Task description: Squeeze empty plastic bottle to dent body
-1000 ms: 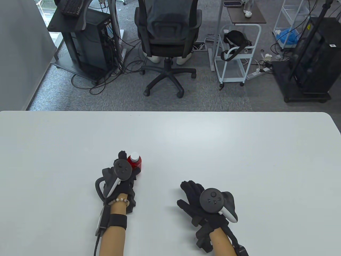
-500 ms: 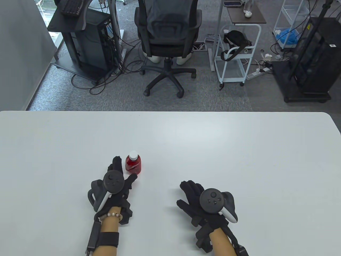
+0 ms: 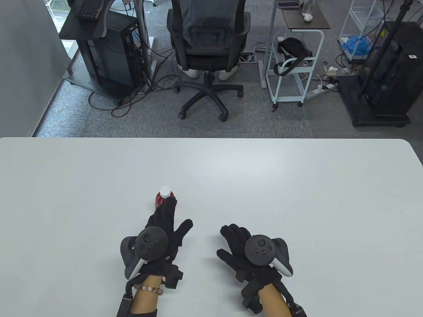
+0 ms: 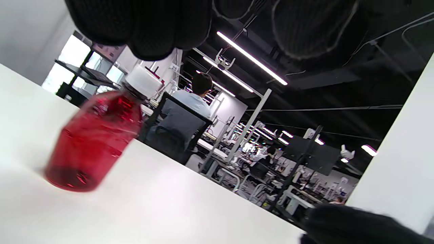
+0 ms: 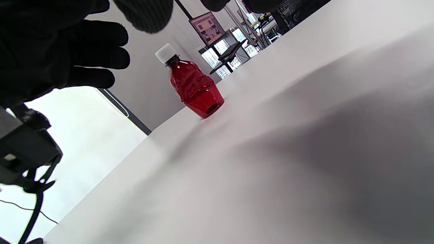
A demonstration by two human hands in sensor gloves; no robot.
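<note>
Bottle: the red bottle with a white cap stands upright on the table, just ahead of the left hand's fingertips; its body already looks creased in the right wrist view.
Left hand: the left hand is spread flat, fingers stretched forward and thumb out to the right; it grips nothing. From above its fingertips overlap the bottle's near side, but the wrist views show them above and short of it, apart from it.
Right hand: the right hand lies to the right of the left one, well apart from the bottle, fingers loosely curled and holding nothing.
Step in hand: judging by the pose, the left hand is between grips, either about to wrap the body or done with it.
How to do it well: if another squeeze is wanted, bring the palm round the mid-body, not the neck, with thumb on one side and fingers opposite, so the thin wall buckles inward.
Force: an empty bottle is light and likely to skid or tip, so close evenly from both sides and press down a little.
Risk: a one-sided push probably knocks it over toward the far table edge.
Spare hand: the right hand can steady the cap if it wobbles.
</note>
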